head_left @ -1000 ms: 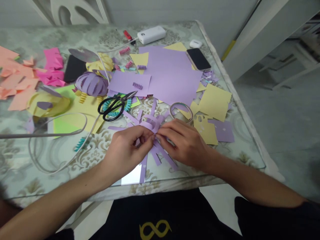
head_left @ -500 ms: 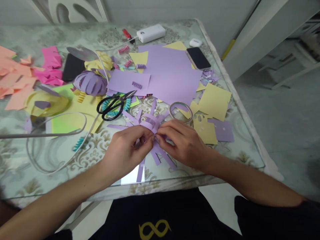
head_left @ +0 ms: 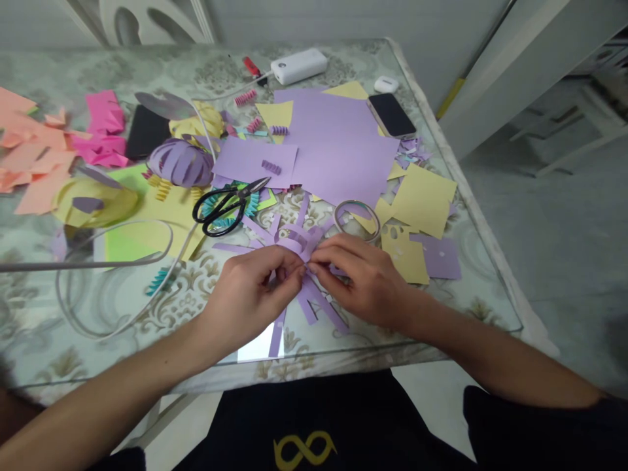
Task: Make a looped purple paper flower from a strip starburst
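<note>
Purple paper strips (head_left: pixel 321 302) fan out in a star on the table near its front edge, some curled up into loops at the middle. My left hand (head_left: pixel 262 291) pinches a strip end at the star's centre. Close against it, the fingertips of my right hand (head_left: pixel 356 278) are closed on the paper strips too. The exact spot they grip is partly hidden by the fingers. Black-handled scissors (head_left: pixel 226 208) lie just behind my left hand, and a roll of tape (head_left: pixel 357 221) lies behind my right hand.
Purple sheets (head_left: pixel 343 144), yellow sheets (head_left: pixel 422 199) and a phone (head_left: pixel 391 115) lie at the back right. Paper balls (head_left: pixel 180 162), pink paper (head_left: pixel 105 131) and orange paper (head_left: pixel 39 154) are at the left. A white cable (head_left: pixel 59 297) loops at the left; a power bank (head_left: pixel 299 66) lies behind.
The whole view has shifted slightly, so things on the table appear a little further right. Both hands keep their hold at the star's centre, with barely any movement.
</note>
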